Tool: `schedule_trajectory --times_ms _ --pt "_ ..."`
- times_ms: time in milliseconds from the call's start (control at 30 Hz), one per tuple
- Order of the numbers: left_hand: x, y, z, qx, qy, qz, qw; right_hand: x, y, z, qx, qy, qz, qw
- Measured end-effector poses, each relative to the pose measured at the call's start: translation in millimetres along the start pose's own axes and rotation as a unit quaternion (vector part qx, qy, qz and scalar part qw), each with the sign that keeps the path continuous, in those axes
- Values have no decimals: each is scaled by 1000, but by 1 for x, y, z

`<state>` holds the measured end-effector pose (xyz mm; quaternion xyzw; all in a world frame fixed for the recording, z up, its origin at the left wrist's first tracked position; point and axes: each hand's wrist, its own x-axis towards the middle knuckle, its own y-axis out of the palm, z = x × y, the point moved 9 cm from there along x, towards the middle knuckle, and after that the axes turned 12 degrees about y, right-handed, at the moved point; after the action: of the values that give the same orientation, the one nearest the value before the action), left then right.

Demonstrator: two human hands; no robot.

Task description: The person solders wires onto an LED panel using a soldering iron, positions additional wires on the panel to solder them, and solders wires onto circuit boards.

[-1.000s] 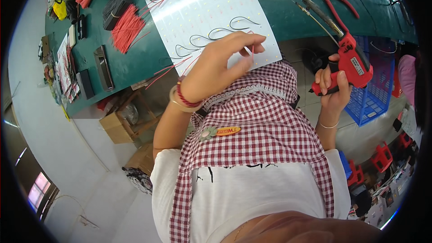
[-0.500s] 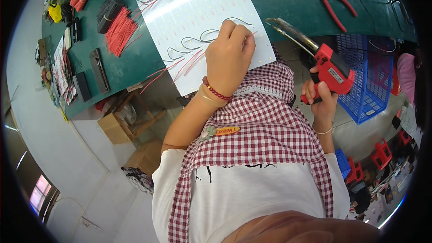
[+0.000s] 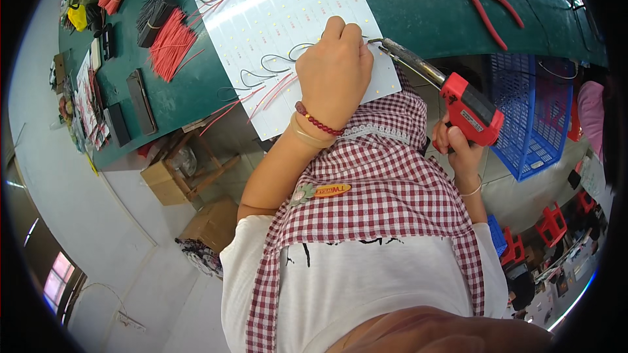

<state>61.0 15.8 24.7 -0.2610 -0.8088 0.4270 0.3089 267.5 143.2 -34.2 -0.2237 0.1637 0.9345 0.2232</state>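
A white LED circuit board point(image 3: 245, 39) lies across the edge of the green table, dotted with small yellowish LEDs. Over its lower half my left hand point(image 3: 335, 70) is closed in a pinch on a thin wire; the fingertips are mostly hidden. Looped black wires point(image 3: 271, 64) and red wires point(image 3: 269, 97) rest on the board left of that hand. My right hand point(image 3: 458, 147) grips the handle of a red soldering gun point(image 3: 470, 110). Its dark tip reaches the board's right edge, close beside my left fingers.
Bundled red wires point(image 3: 173, 46) and black wires point(image 3: 154, 18) lie on the green table point(image 3: 405, 0) at left. Red-handled pliers point(image 3: 484, 16) are at the upper right. A blue plastic crate point(image 3: 528, 124) stands right of my right hand. Cardboard boxes point(image 3: 212, 225) sit below the table at left.
My right hand has brought the soldering gun left, so its tip is now at the board's edge by my left fingers. The left hand has barely shifted.
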Motion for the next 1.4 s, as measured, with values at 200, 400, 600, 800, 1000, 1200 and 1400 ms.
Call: schedule_trajectory --times_ms 200,400,600,800,1000,1200,1400 --pt "4 1 -1 13 6 16 1000 0 6 9 35 -12 -1 999" --pt "6 2 2 6 -4 37 999 0 6 3 23 -1 3 1000" --pt "5 4 5 8 -21 61 998 0 6 10 21 -35 4 999" --pt "5 3 7 2 -20 65 998 1 -1 31 36 -66 -8 997" --pt "2 6 10 7 -20 100 995 3 7 34 34 -71 2 997" --pt "-20 -42 16 -30 15 41 999 2 2 33 70 -76 14 994" --pt "-55 -42 51 84 -17 125 988 10 6 37 39 -70 1 997"
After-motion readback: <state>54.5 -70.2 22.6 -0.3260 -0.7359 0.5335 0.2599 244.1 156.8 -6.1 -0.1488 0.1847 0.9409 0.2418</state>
